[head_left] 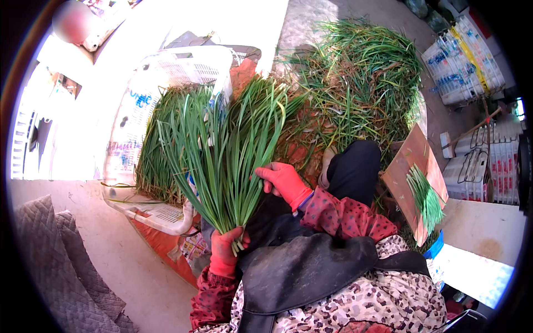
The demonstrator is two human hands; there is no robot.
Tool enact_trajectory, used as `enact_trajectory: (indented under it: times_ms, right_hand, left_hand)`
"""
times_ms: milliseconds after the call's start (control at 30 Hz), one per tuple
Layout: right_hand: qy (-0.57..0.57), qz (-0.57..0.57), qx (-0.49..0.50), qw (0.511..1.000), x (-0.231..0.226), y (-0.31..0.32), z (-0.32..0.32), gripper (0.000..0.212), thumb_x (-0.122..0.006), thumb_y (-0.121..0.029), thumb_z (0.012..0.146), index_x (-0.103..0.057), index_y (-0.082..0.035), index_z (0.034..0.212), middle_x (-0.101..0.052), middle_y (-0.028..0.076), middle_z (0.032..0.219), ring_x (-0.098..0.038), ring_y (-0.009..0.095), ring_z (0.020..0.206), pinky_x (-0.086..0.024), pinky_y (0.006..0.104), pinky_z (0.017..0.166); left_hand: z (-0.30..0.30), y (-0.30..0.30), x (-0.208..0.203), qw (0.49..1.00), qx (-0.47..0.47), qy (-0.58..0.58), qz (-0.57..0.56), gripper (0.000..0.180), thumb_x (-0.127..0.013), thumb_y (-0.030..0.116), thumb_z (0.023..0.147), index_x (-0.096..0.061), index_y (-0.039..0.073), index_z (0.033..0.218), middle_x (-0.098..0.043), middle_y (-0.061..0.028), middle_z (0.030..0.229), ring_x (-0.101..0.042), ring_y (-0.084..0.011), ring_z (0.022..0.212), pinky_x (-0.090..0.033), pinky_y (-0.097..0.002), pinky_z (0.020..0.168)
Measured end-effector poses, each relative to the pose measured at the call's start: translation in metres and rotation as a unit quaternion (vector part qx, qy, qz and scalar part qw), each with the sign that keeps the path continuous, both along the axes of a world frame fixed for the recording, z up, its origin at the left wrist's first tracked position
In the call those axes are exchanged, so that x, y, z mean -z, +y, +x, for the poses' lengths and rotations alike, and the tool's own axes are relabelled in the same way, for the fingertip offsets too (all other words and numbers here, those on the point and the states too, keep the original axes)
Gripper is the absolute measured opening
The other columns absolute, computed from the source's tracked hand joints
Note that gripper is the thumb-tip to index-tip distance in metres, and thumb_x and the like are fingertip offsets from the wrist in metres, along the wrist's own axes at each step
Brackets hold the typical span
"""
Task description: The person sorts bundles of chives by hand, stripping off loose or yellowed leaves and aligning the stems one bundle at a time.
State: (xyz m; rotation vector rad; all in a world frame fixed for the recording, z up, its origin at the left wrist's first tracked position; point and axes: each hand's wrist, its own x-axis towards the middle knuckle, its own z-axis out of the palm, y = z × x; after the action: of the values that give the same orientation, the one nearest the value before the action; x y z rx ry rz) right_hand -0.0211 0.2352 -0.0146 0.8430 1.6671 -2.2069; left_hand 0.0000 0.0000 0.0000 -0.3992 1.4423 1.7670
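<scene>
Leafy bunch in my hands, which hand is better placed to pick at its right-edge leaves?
Probably your right hand: its fingers are at the right edge of the leafy bunch, whereas your left hand is closed around the stems.

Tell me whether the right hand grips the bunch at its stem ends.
No: the left hand grips the bunch at its stem ends, while the right hand is farther up.

Two hands (pixel 224 254) (pixel 286 183) (a pair), one held bunch (pixel 222 166)
</scene>
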Motion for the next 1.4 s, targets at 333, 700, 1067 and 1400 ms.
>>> enact_trajectory:
  times_ms: [333, 700, 1067, 1400]
  right_hand:
    - [0.028, 0.026, 0.045, 0.998, -0.007, 0.001, 0.018, 0.029, -0.060, -0.028, 0.091, -0.059, -0.001, 0.081, -0.062, 0.008, 0.058, -0.049, 0.010, 0.037, -0.036, 0.0234, 0.038]
    - [0.486, 0.320, -0.124, 0.804, -0.058, -0.008, 0.006, 0.005, -0.068, -0.006, 0.080, -0.068, -0.005, 0.085, -0.068, 0.008, 0.083, -0.066, 0.027, 0.083, -0.054, 0.0332, 0.068]
    - [0.097, -0.191, -0.302, 0.929, -0.109, 0.036, 0.062, 0.014, -0.053, -0.007, 0.094, -0.057, 0.005, 0.099, -0.065, 0.014, 0.090, -0.067, 0.021, 0.073, -0.053, 0.0301, 0.069]
    - [0.277, 0.563, -0.216, 0.748, -0.116, -0.013, -0.038, 0.037, -0.064, -0.034, 0.084, -0.059, -0.012, 0.113, -0.065, 0.012, 0.072, -0.064, 0.031, 0.065, -0.050, 0.0398, 0.056]
  left_hand:
    - [0.000, 0.007, -0.003, 0.999, -0.012, -0.005, -0.045, 0.021, -0.058, 0.014, 0.081, -0.059, -0.001, 0.095, -0.060, -0.0100, 0.062, -0.054, -0.0168, 0.046, -0.044, -0.0247, 0.044]
    - [-0.002, 0.017, -0.008, 0.997, -0.049, -0.023, -0.061, 0.018, -0.062, 0.009, 0.078, -0.060, -0.002, 0.093, -0.061, -0.0099, 0.064, -0.057, -0.0176, 0.050, -0.045, -0.0260, 0.046]
    - [0.003, 0.016, -0.003, 0.998, -0.042, -0.009, -0.042, 0.018, -0.062, 0.007, 0.077, -0.058, -0.001, 0.093, -0.061, -0.0085, 0.065, -0.057, -0.0168, 0.052, -0.046, -0.0269, 0.047]
    - [0.006, 0.025, -0.003, 0.994, -0.001, 0.029, -0.108, 0.019, -0.063, 0.004, 0.078, -0.057, 0.002, 0.096, -0.061, -0.0039, 0.069, -0.057, -0.0123, 0.050, -0.044, -0.0243, 0.044]
